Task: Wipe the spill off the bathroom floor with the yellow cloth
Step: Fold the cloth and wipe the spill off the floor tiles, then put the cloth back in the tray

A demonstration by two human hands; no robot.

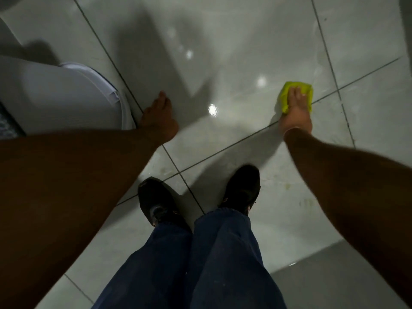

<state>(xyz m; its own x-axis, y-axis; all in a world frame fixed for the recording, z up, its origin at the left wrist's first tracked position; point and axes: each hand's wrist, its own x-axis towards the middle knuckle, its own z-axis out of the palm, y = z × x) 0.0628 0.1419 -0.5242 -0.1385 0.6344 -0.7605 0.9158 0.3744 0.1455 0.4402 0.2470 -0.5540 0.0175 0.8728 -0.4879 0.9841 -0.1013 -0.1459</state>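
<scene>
Legs: nearest to me, dark blue trousers (200,259) run up the middle of the view and end in two black shoes (242,188) set side by side on the tiles.
Left arm: I see it stretched forward from the lower left, almost straight, crossing the dark side of the view.
Left hand (159,118): it is spread flat with nothing in it, fingers pointing away from me, close beside the white toilet (66,97); I cannot tell whether the palm bears on the floor.
Right arm: I see it reach from the right edge forward and inward, extended, wrist bent down toward the floor.
Right hand (296,110): palm down on the yellow cloth (286,94), fingers laid out over its top, pressing it to the tile; I read this as a flat press, not a fist around it.
Cloth position: bunched under the right hand, on the floor (223,41) well ahead of the right shoe, just beside a dark grout line and far from the left hand.
Spill: faint wet streaks (316,70) show on the glossy tile just beyond the cloth; their edges are too blurred for me to trace.
Floor: large pale glossy tiles with bright light reflections between the two hands.
</scene>
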